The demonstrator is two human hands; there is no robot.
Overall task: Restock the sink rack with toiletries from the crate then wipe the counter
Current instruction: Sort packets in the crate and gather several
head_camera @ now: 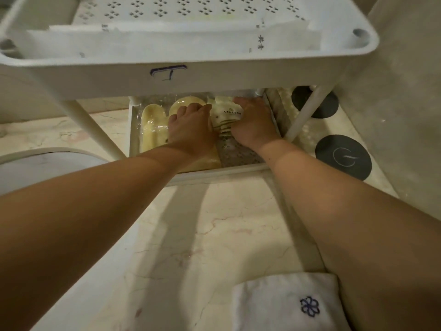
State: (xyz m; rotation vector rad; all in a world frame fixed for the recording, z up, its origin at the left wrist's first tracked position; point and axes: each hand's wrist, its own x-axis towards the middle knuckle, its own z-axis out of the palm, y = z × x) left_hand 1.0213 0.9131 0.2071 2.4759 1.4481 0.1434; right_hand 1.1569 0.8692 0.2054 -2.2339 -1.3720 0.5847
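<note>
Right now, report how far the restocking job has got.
Done: wrapped slippers and white packets sit in the rack's lower tray. In hand: the left grip rests on the slippers, the right grip holds the packets, settling them. Left: wiping the counter; the folded towel lies unused.

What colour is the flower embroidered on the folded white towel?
Dark blue embroidered flower, head view.

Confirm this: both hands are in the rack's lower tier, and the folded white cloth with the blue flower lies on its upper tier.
One error. In the head view the folded white cloth lies on the marble counter, not the upper tier. The left hand and right hand are indeed in the lower tier.
</note>
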